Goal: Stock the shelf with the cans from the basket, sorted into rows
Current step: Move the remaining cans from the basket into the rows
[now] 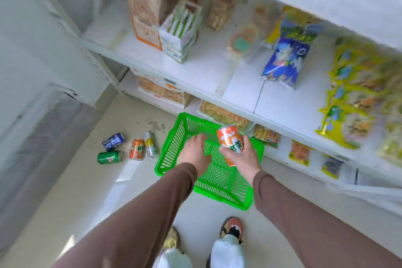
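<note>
Right hand (238, 154) grip closed around orange can (230, 140) mid-body; left hand (194, 152) open, empty. Rigid, smooth, likely slippery.

We reach both arms forward, our left hand (194, 154) palm down, fingers loosely spread, our right hand (240, 155) beside it, fingers curled in a grip.

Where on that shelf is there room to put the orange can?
Bare room lies between the striped box and the blue bag, toward the shelf front. The right end is crowded by yellow bags. The right hand holds the orange can.
</note>
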Available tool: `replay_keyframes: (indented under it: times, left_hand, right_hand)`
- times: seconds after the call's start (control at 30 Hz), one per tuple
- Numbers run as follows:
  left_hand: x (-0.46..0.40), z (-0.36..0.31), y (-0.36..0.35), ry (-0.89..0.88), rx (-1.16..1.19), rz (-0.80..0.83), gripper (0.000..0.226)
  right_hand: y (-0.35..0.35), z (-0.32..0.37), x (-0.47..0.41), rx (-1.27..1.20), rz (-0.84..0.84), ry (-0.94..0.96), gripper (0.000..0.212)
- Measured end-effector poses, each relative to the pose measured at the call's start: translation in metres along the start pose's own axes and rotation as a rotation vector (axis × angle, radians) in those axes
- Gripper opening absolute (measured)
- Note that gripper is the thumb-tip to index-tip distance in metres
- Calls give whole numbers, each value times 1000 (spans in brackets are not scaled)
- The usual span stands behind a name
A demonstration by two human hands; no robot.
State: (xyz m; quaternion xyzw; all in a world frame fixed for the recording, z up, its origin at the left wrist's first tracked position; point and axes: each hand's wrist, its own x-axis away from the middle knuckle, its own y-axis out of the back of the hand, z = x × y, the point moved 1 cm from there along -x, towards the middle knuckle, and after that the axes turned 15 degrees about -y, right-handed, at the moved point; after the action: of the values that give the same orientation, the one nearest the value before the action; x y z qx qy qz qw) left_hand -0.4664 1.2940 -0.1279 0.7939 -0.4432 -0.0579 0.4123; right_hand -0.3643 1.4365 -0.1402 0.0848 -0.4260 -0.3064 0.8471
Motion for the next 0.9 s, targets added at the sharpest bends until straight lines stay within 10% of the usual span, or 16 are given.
replay_keyframes:
  times: [0.37,0.9]
  left_hand:
    - [83,-229,258,-359,167,-300,54]
    - [30,-368,275,-589,110,-239,54]
  right_hand:
    - [137,216,246,-395,208,268,70]
    - [286,258,253,-461,-17,409,80]
